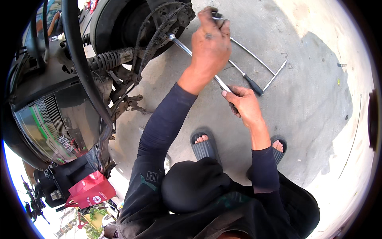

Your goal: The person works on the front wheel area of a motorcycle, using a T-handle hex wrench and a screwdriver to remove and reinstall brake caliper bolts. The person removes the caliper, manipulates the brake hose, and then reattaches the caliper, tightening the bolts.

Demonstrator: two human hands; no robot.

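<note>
A long shiny metal wrench bar (183,47) runs slantwise from the brake and hub parts (163,24) beside the wheel to my right hand (244,104), which is closed round its near end. The far end of the bar touches or lies close against those parts; I cannot tell whether it is fitted on a bolt. My left hand (211,44) is above the bar and hides its middle. Its fingers are curled, slightly blurred, round a shiny ring-shaped metal piece (217,16), whose exact kind does not show.
On the concrete lie a black-handled screwdriver (253,84) and a T-shaped metal rod (254,55). The vehicle, with a tire (99,28), coil spring (107,59) and curved black frame bar (79,59), fills the left. A red bag (90,190) hangs lower left. My sandalled feet (205,145) are below.
</note>
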